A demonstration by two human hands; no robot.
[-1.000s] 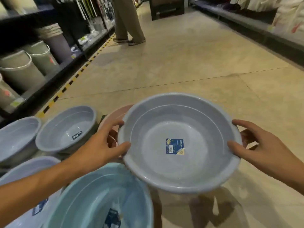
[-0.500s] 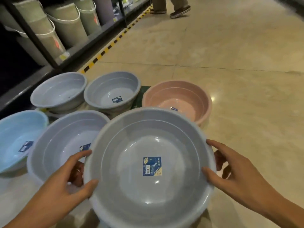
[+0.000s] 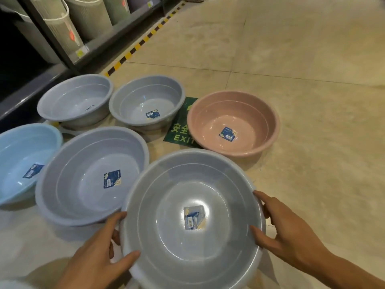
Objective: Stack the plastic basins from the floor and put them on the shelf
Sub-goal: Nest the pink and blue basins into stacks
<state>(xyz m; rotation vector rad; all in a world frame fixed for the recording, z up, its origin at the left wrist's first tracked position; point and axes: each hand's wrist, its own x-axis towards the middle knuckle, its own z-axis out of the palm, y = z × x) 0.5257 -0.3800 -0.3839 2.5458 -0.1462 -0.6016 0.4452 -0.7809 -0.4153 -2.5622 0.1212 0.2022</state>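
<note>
I hold a large grey basin [image 3: 218, 188] by its rim at the bottom centre, my left hand [image 3: 100, 255] on its left edge and my right hand [image 3: 285, 232] on its right edge. On the floor beside it lie a second large grey basin [image 3: 68, 180], a light blue basin [image 3: 14, 155] at the far left, two smaller grey basins [image 3: 68, 101] [image 3: 133, 99] behind, and a pink basin [image 3: 239, 109] to the right. All stand open side up, most with a blue label inside.
A dark shelf unit [image 3: 52, 51] runs along the left, holding several tall ribbed bins [image 3: 89, 19]. Yellow-black tape [image 3: 135, 49] marks its foot. A green EXIT floor sign [image 3: 179, 132] lies between the basins. Beige tiled floor [image 3: 312, 101] stretches to the right.
The view has tilted down and toward the basins on the floor. The held grey basin has come lower and nearer to me, beside the large grey basin, with both hands still on its rim.
</note>
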